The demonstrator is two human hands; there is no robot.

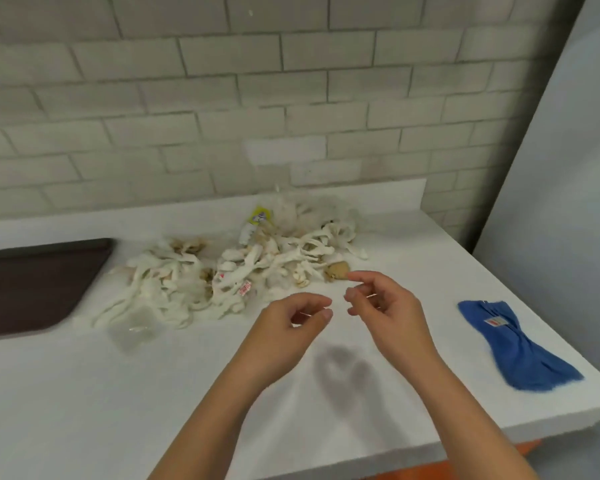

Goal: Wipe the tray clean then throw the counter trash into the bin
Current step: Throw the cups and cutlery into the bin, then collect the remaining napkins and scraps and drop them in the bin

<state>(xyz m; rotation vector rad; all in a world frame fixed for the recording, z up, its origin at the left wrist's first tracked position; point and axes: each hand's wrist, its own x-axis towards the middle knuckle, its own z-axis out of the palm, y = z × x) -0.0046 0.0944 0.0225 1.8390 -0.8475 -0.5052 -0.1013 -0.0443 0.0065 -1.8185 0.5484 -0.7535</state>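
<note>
Left hand (300,318) and right hand (381,299) (both loosely curled, empty) hover near the trash pile (229,271).

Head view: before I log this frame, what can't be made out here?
- Tray: its left part is cut off by the left edge of the head view, so its cleanliness can't be judged.
- Bin: not in view.
- Trash pile: blurred; labels unreadable, pale strips unidentifiable.
- Left hand and right hand: fingers curled; anything pinched is too small to tell.
- Blue cloth: tag unreadable.
</note>
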